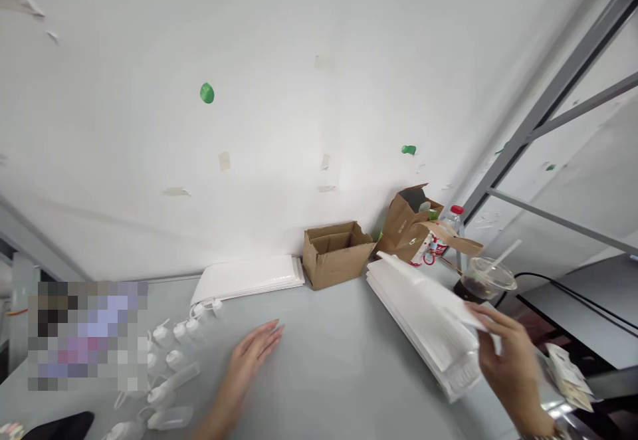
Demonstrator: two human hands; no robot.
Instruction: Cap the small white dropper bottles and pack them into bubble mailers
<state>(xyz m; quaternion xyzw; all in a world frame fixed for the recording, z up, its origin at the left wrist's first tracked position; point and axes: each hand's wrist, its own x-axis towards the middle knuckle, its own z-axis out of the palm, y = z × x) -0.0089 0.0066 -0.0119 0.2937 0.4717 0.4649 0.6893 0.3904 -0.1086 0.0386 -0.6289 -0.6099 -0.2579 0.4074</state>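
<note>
My right hand pinches the near edge of a white envelope, which looks padded. Its near end is lifted off a stack of similar white envelopes on the right of the table. Over the bare middle of the table, my left hand is open with its fingers stretched out, holding nothing. Left of that hand are several small clear squeeze bottles with white caps, some upright and some lying down.
Another white stack lies against the wall, beside an open cardboard box. At the back right stand a brown paper bag, a red-capped bottle and a drink cup with a straw. A dark phone-like object lies front left.
</note>
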